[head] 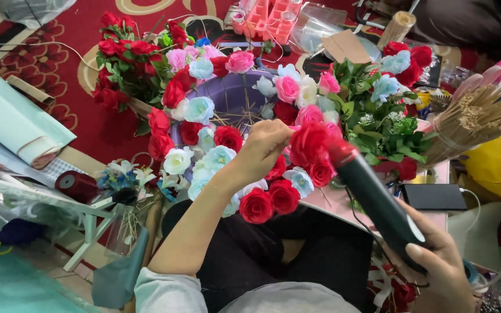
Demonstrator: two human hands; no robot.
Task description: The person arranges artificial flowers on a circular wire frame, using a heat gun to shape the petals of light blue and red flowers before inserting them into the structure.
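Fingers: left hand (264, 146) pinches one red rose (310, 143) | right hand (442, 271) grips one black tool (376, 203)

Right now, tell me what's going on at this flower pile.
A person sits over a purple basket ringed with red, pink and pale blue fabric roses. The left hand pinches a red rose, while the right hand grips a dark handheld tool, its tip at that rose. A bundle of thin sticks lies to the right.
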